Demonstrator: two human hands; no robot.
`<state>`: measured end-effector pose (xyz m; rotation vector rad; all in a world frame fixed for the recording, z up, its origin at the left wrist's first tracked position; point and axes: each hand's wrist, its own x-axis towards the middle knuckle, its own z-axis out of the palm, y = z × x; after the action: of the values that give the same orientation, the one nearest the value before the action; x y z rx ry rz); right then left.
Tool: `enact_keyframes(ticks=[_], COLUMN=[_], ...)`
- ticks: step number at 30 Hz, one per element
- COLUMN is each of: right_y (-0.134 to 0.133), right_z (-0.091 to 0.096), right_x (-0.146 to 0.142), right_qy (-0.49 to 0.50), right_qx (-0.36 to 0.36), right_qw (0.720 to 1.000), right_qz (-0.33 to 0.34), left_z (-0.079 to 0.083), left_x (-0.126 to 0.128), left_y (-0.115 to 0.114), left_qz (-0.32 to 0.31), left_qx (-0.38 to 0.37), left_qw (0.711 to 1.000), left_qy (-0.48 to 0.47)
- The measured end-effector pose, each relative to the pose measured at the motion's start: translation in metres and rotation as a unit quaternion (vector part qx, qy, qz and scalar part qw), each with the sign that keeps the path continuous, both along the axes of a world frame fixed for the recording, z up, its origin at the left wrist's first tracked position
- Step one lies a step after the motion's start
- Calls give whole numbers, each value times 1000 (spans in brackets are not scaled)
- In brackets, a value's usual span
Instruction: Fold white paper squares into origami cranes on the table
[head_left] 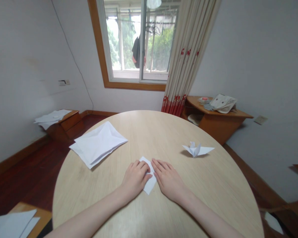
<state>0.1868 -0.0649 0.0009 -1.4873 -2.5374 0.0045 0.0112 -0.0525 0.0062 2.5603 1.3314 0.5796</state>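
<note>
A small piece of folded white paper (150, 188) lies on the round table, a narrow diamond in outline, with its points toward and away from me. My left hand (136, 175) rests on its left side, fingers curled over it and thumb pressing near its middle. My right hand (167, 177) lies flat along the paper's right edge, fingers stretched out side by side. Both hands cover part of the sheet, so its inner folds are hidden. Farther right on the table stands a folded paper crane (195, 150) with its wings spread.
A stack of creased white sheets (99, 143) lies on the left of the round table (151, 129). Behind are a window and a curtain (181, 59). A wooden cabinet (213, 109) stands back right, a small cabinet (69, 124) back left. More paper (12, 223) sits lower left.
</note>
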Motion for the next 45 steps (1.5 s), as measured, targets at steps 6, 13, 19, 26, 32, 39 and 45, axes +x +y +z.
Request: enact_keyframes(ticks=[6,13,19,26,32,39,45], right_y=[5,10,13,13,13,13,10], right_z=[2,-1,1,11,9,4,7], right_x=[7,17,23,27,30,28,24], right_qy=[31,53,47,58,60,66,58], right_qx=[-27,-53,-80,-121,-133,-115,-88], right_qw=[999,997,996,991,989,991,994], right_qz=[7,18,13,20,24,21,30], left_z=[-1,-4,0,0,0,4,3], left_x=[-4,-10,-16,-22,-26,-28,-27], left_y=[5,13,15,19,20,16,14], left_qz=[-9,-38,-73,-111,-136,-162,-162], left_qx=[-23,-59,-85,-100,-76,-21,24], left_qw=[999,993,988,981,982,986,986], left_qy=[-46,-93,-109,-121,-106,-31,23])
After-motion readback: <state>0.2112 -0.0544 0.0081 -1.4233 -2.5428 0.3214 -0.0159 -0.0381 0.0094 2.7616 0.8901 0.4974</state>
